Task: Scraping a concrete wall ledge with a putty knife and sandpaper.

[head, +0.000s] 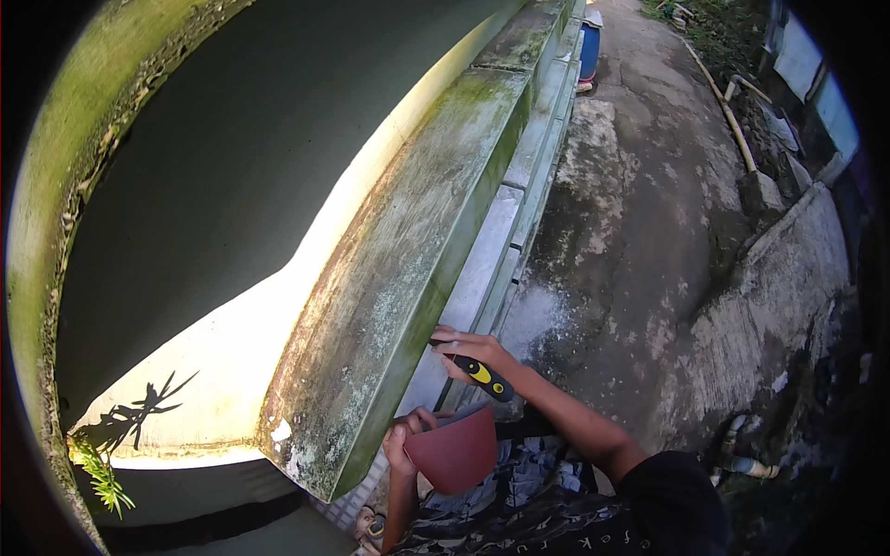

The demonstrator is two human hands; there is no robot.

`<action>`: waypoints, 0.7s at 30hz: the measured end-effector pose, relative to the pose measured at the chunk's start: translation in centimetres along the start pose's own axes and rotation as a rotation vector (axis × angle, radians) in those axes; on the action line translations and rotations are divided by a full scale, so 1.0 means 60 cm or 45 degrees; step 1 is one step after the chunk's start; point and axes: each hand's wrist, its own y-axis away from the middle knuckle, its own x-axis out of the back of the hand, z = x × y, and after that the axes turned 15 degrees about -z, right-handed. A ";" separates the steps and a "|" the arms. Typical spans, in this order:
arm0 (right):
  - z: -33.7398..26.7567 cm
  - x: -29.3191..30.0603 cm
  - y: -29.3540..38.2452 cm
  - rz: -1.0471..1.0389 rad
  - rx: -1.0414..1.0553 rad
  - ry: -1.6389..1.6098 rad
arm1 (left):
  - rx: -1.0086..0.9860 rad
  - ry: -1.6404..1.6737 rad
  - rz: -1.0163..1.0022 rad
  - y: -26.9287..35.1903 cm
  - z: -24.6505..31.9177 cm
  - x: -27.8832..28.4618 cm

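Note:
My left hand [402,439] grips the rim of a reddish-brown bowl [455,452], tilted with its mouth towards the wall. Its contents cannot be made out. Above the bowl, my right hand [483,353] holds a hand tool by its black and yellow handle [490,381]. The tool's working end is hidden by my fingers and the ledge. Both hands are close to the side of a moss-stained concrete ledge [410,236]. Lower down beside it runs a paler, whitish step [480,260] of the wall.
White powder [539,320] is scattered on the rough concrete path [640,229]. A blue barrel [589,52] stands farther along the wall. To the right are a bamboo pole [730,128] and plastic pipes [747,464]. A small green plant [101,472] grows at the lower left.

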 end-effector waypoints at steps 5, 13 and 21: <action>0.041 0.095 -0.011 0.501 -0.226 0.554 | -0.019 0.109 0.021 0.007 0.004 -0.004; -0.006 -0.074 0.036 -0.193 -0.166 0.743 | 0.031 0.150 -0.134 0.004 0.007 -0.016; 0.003 0.031 0.039 0.347 -0.161 0.575 | 0.151 0.316 -0.095 0.046 0.036 -0.005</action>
